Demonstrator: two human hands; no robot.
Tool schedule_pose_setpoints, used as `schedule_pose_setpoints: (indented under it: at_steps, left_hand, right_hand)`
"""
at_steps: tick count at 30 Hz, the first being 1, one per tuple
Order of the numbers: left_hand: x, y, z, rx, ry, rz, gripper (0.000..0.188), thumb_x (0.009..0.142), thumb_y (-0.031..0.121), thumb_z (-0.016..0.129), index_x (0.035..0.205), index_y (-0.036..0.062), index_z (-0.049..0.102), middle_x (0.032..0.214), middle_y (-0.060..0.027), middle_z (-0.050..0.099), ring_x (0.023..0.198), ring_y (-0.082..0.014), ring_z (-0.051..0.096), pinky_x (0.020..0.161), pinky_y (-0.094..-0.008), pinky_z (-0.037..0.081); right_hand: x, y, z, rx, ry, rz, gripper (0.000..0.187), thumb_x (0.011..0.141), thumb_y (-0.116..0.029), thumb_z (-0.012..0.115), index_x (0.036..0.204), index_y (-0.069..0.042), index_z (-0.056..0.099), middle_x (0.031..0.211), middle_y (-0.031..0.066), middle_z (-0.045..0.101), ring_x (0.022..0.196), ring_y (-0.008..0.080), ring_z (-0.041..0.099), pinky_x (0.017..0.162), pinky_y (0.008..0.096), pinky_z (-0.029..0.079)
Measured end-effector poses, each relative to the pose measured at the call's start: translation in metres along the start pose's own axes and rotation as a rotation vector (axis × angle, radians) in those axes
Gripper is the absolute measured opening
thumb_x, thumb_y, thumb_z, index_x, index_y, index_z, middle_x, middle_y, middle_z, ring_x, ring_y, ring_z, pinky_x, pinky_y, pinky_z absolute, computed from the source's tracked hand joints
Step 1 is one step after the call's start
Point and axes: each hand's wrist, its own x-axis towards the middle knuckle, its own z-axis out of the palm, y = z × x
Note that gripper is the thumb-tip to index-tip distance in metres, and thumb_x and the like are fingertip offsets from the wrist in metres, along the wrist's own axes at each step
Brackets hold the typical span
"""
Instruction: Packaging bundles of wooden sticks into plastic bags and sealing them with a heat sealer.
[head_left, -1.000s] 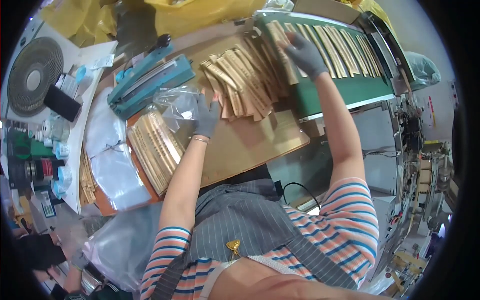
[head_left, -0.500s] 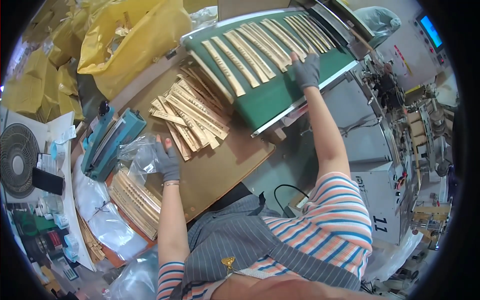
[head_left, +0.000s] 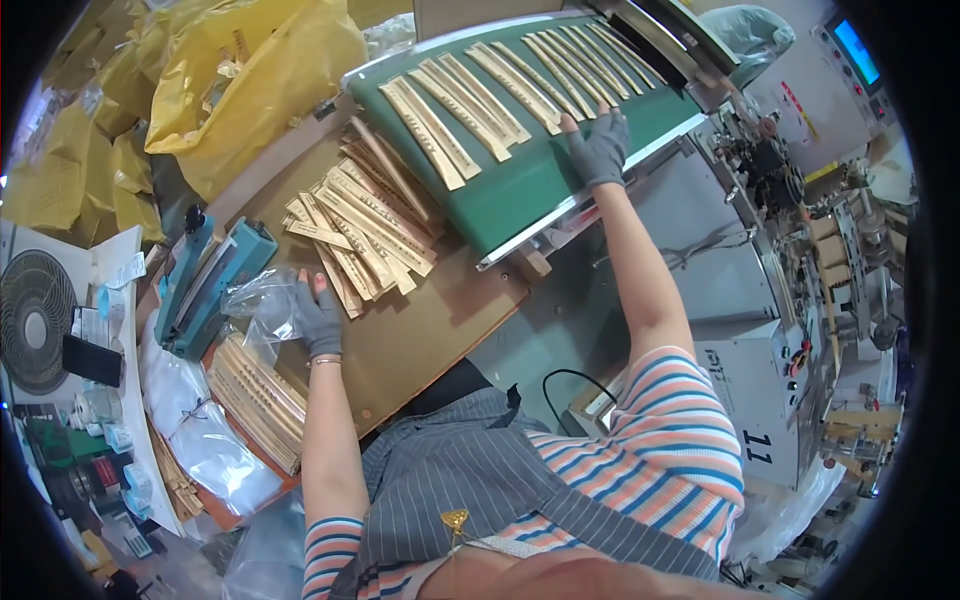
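Note:
My right hand (head_left: pixel 598 152), in a grey glove with bare fingertips, reaches over the green conveyor belt (head_left: pixel 510 210). Its thumb and fingers are apart, at the near ends of long narrow tan paper packets (head_left: pixel 515 85) laid side by side across the belt. My left hand (head_left: pixel 319 322), gloved alike, is low over the brown table (head_left: pixel 420 330), closed on the edge of a crumpled clear plastic bag (head_left: pixel 262 300); some of its fingers are hidden. Just beyond it lies a loose, crisscrossed pile of the same packets (head_left: pixel 365 230).
A teal bag sealer (head_left: pixel 215 285) stands left of the bag. Stacked packets (head_left: pixel 255 390) and clear plastic sheets (head_left: pixel 225 450) lie near my left forearm. A yellow bag (head_left: pixel 250 90) is at the far left, a fan (head_left: pixel 38 310) at the left edge, grey machinery (head_left: pixel 745 420) on the right.
Packets on the belt have shifted left toward its end, and the leftmost now lie as a close pair. My right hand has moved slightly left along them. The whole view has shifted a little.

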Motion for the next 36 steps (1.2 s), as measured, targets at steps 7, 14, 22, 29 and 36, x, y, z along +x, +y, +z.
schedule_pose_setpoints:
  at_steps: [7,14,22,29,36]
  left_hand:
    - [0.006,-0.003,0.007,-0.069,0.023,-0.089,0.047,0.095,0.032,0.048,0.121,-0.0063,0.051,0.121,-0.0268,0.054,0.114,-0.0380,0.050,0.098,-0.0402,0.038]
    - [0.005,0.013,0.030,-0.021,-0.057,0.066,0.053,0.088,0.031,0.062,0.124,-0.0054,0.049,0.118,-0.0211,0.055,0.114,-0.0324,0.050,0.099,-0.0370,0.037]
    - [0.002,0.012,0.020,-0.133,-0.103,0.022,0.052,0.087,0.023,0.064,0.127,-0.0054,0.046,0.122,-0.0194,0.054,0.116,-0.0292,0.050,0.099,-0.0352,0.037]
    - [0.003,0.012,0.024,-0.194,-0.146,-0.001,0.051,0.089,0.031,0.059,0.127,-0.0012,0.048,0.124,-0.0222,0.053,0.120,-0.0338,0.048,0.101,-0.0377,0.036]
    - [0.022,0.038,0.015,-0.191,-0.015,-0.035,0.052,0.092,0.038,0.052,0.125,-0.0010,0.049,0.118,-0.0241,0.055,0.111,-0.0374,0.051,0.094,-0.0417,0.038]
  right_hand:
    - [0.037,0.006,0.002,0.188,-0.113,-0.015,0.081,0.080,-0.058,0.055,0.128,0.007,0.045,0.129,0.0281,0.045,0.122,0.0389,0.040,0.104,0.0399,0.031]
    - [0.116,0.057,0.046,-0.023,-0.061,-0.037,0.062,0.079,-0.053,0.059,0.118,-0.005,0.058,0.123,0.0213,0.054,0.115,0.0359,0.049,0.098,0.0406,0.037]
    - [0.140,0.044,0.046,-0.461,-0.172,0.329,0.087,0.066,-0.070,0.063,0.130,-0.013,0.050,0.131,0.0203,0.049,0.127,0.0321,0.041,0.105,0.0378,0.032]
    - [0.109,0.022,0.080,0.386,-0.443,-0.312,0.043,0.092,-0.035,0.048,0.127,-0.010,0.052,0.126,0.0149,0.055,0.118,0.0320,0.050,0.099,0.0361,0.039]
    - [-0.044,-0.167,-0.014,0.343,-0.434,-0.808,0.043,0.091,-0.032,0.048,0.123,-0.002,0.050,0.124,0.0209,0.053,0.117,0.0386,0.048,0.100,0.0403,0.038]
